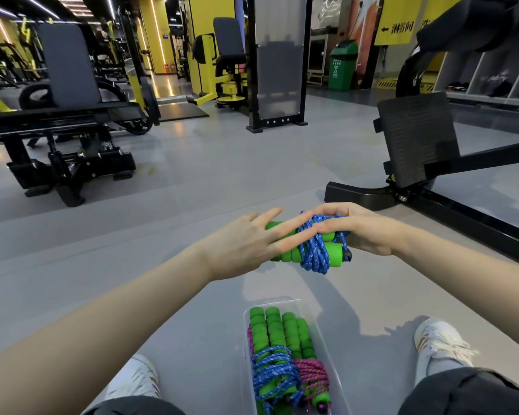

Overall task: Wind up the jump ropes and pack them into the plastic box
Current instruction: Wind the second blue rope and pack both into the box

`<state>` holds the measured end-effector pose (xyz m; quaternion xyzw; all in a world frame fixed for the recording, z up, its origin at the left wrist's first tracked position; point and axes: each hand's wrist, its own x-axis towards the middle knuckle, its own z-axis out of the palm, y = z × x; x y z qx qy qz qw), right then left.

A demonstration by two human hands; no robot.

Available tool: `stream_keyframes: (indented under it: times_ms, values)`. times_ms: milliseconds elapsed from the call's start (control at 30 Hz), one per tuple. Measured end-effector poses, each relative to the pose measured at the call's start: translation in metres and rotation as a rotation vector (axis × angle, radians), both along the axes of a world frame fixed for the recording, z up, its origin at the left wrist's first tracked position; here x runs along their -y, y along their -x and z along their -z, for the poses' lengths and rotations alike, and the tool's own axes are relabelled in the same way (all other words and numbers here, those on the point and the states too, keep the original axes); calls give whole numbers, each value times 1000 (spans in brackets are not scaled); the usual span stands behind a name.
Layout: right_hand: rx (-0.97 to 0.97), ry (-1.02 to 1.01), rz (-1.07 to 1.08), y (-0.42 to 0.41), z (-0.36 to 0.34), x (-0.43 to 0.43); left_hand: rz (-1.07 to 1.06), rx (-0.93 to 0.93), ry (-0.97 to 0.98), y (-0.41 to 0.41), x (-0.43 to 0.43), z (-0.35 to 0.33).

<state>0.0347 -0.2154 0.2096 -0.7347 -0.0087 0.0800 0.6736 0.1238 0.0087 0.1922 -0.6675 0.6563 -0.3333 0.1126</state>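
Gray gym floor (192, 181), machines at 10 and 2 o'clock; right hand (363, 232) gripped wound jump rope (312, 250), left hand (246, 244) fingers spread; plastic box (324, 333) at 6.

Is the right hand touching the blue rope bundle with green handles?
Touching. The head view shows the right hand with its fingers laid across the wound blue rope bundle, no gap showing.

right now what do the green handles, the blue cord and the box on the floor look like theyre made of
Green handles: likely foam, matte and ribbed into soft segments. Blue cord: braided fibre, woven flecked pattern, no shine. Box: clear hard plastic, since the floor and two packed ropes show through its glossy walls.
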Motion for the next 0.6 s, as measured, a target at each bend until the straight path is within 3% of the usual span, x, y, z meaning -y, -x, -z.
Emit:
stream_keyframes:
  times_ms: [300, 433, 600]
  values:
    - [-15, 208, 57, -2, 1, -12, -33, 16, -10, 9, 1, 4]
    - [-104, -178, 187, 1, -3, -11, -42, -76, 108, 12, -1, 3]
    - [-89, -399, 276, -1, -6, -11, -149, -206, 221, 15, 6, 8]
